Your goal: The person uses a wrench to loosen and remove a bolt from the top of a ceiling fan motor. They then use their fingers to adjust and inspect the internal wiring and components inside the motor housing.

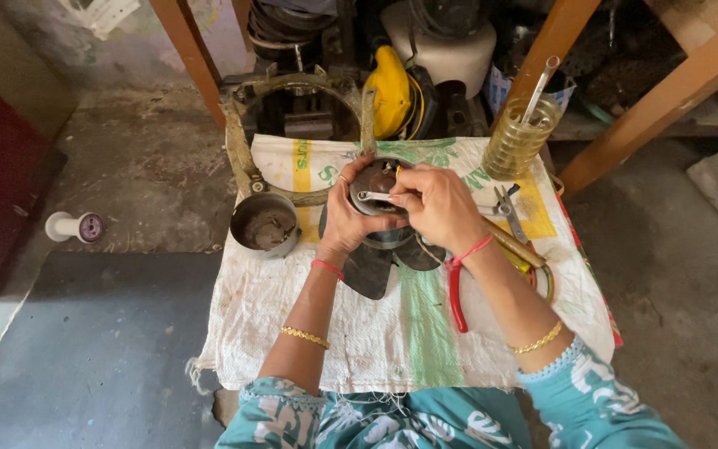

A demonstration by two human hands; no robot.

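My left hand (347, 218) cups a round rusty metal motor part (373, 178) from the left and below. My right hand (435, 205) pinches a thin metal tool (373, 197) whose tip rests against that part. Both hands are held over a dark fan blade (373, 268) lying on a white woven sack (376, 333) spread on the floor.
A small metal bowl (263, 223) with dark contents sits left of my hands. A ribbed glass jar (518, 137) with a tube stands at the right, with pliers (506, 205) and a red-handled tool (456, 295) close by. A metal frame (247, 158) and wooden legs lie behind. A spool (76, 226) rests at far left.
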